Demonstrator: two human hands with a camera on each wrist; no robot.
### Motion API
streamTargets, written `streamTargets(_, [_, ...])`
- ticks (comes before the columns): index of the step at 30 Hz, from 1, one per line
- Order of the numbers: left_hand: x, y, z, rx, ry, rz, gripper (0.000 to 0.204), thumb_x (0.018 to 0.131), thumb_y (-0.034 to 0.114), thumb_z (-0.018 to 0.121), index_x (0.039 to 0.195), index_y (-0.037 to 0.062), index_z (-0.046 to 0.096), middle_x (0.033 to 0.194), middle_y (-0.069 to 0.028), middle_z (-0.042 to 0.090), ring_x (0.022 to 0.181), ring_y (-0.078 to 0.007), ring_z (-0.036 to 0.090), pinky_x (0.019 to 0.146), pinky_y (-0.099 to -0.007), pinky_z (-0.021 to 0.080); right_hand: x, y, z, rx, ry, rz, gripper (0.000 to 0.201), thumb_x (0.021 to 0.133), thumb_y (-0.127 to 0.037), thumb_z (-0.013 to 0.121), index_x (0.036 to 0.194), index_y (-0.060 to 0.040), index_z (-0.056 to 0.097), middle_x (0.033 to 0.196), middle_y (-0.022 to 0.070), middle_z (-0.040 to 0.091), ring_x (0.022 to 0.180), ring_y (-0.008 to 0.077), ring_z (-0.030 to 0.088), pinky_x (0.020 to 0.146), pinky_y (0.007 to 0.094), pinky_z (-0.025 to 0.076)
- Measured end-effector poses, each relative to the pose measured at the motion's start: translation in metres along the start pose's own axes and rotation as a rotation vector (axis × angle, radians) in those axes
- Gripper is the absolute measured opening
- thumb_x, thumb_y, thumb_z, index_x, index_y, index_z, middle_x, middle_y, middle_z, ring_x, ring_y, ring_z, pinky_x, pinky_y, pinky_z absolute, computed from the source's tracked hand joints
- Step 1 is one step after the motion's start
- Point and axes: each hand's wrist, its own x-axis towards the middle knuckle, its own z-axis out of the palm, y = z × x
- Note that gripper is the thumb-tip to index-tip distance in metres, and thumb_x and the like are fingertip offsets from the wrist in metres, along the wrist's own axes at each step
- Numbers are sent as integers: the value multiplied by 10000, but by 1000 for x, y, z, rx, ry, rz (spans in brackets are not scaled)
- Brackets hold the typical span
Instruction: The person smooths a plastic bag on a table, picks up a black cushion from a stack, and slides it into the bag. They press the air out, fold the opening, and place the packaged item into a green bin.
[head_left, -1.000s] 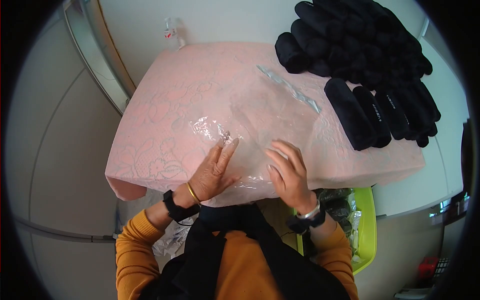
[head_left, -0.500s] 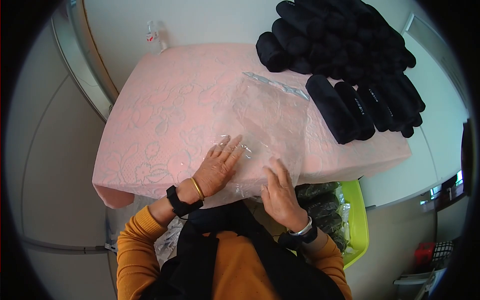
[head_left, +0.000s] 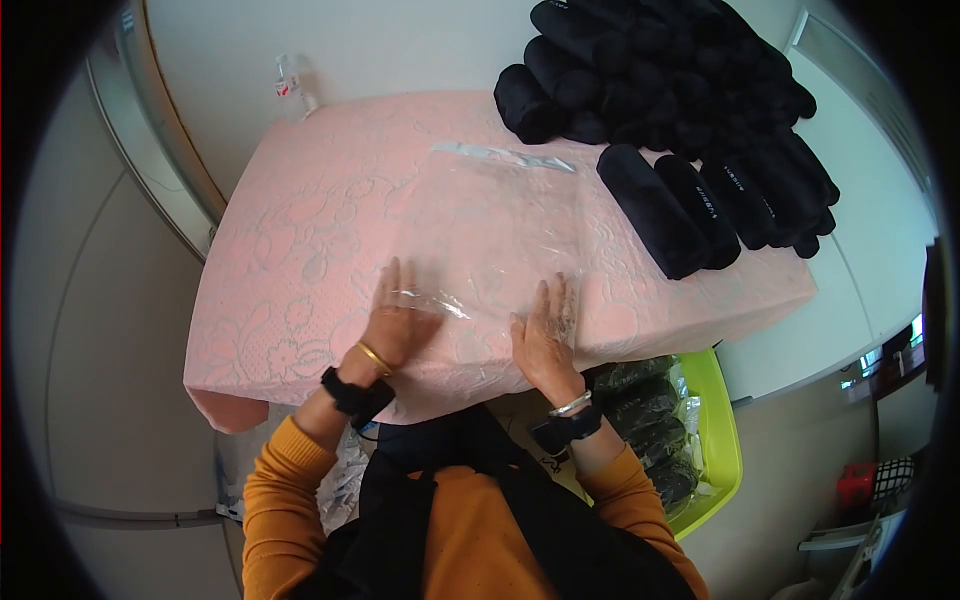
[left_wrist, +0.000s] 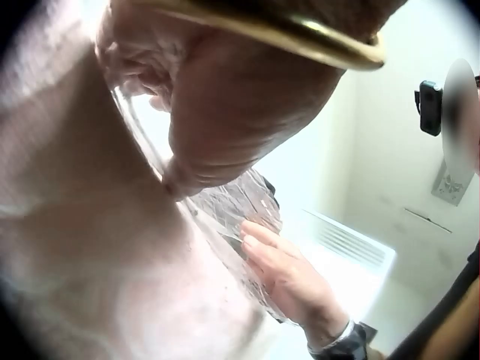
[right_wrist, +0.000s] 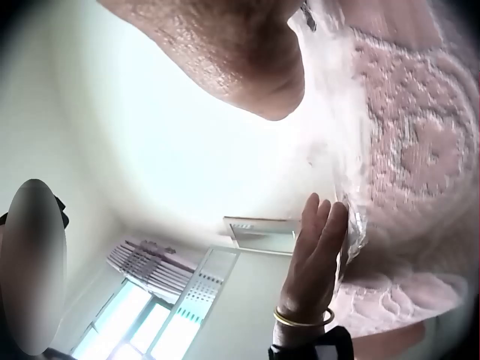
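Observation:
A clear plastic bag (head_left: 490, 220) lies flat on the pink patterned cloth, its silvery strip (head_left: 505, 157) at the far end. The left hand (head_left: 398, 325) rests on the bag's near left corner with its fingers extended. At the near right edge the right hand (head_left: 546, 340) lies on the plastic, fingers straight and pointing away from the body. In the left wrist view, the right hand (left_wrist: 289, 277) shows beyond the crinkled film. The right wrist view has the left hand (right_wrist: 311, 262) flat against the bag's edge.
Black plush rolls (head_left: 655, 210) are piled at the back right of the table (head_left: 250, 270). A small bottle (head_left: 290, 88) stands at the back left. Below the right side, a lime-green bin (head_left: 722, 430) holds dark wrapped items.
The bag has turned and straightened, its silvery strip moving left to lie nearly level. The left hand has shifted left, and the right hand has come down flat on the plastic.

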Motion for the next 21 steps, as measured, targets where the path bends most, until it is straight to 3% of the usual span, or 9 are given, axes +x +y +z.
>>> streamTargets(3, [-21,6,-19,-9,5,-40,709,792,283,682,1347,-64,409,1406,-293,353,1325,-472,305,1111,-527,265,1,-19,-18,115,52,-89,673,896,-134,534,1406,144,193,1472,362,150,1381,513,139,1133,524,148])
streamTargets(6, [-40,25,-57,-328,117,-347,665,786,221,678,1326,-75,428,1385,-296,373,1328,-473,298,1109,-528,267,-2,-31,-20,213,55,-163,663,896,-119,529,1401,152,196,1471,364,151,1381,511,145,1134,522,150])
streamTargets(10, [-44,23,-93,-14,-103,-251,599,797,186,650,1296,-85,457,1383,-299,378,1329,-470,302,1112,-500,275,0,-54,-14,302,-30,-218,642,895,-100,524,1393,158,211,1469,363,158,1380,507,159,1135,519,158])
streamTargets(11, [-42,26,-92,-9,-109,-261,599,797,186,650,1296,-85,457,1383,-299,378,1329,-470,302,1112,-500,275,3,-61,-13,298,-73,-206,640,895,-95,521,1393,159,210,1469,359,163,1381,505,160,1135,517,160])
streamTargets(13, [-24,37,-81,-42,-172,-58,615,791,162,666,1295,-96,427,1433,-281,325,1340,-453,300,1119,-479,276,8,-70,-5,300,-122,-197,637,895,-90,519,1393,160,210,1469,356,168,1381,503,161,1136,515,162])
streamTargets(16, [0,35,-28,-44,-171,55,604,836,213,627,1317,-82,412,1431,-268,345,1335,-448,314,1114,-489,271,23,-67,25,185,-189,-262,638,883,-118,519,1371,179,236,1478,351,159,1381,507,156,1138,535,143])
streamTargets(21, [-12,13,-13,-1,-131,-199,624,865,287,607,1314,-103,422,1409,-299,356,1333,-450,315,1090,-543,272,26,-32,28,19,-245,-95,641,939,-206,457,1402,162,209,1505,314,146,1419,446,110,1153,500,131])
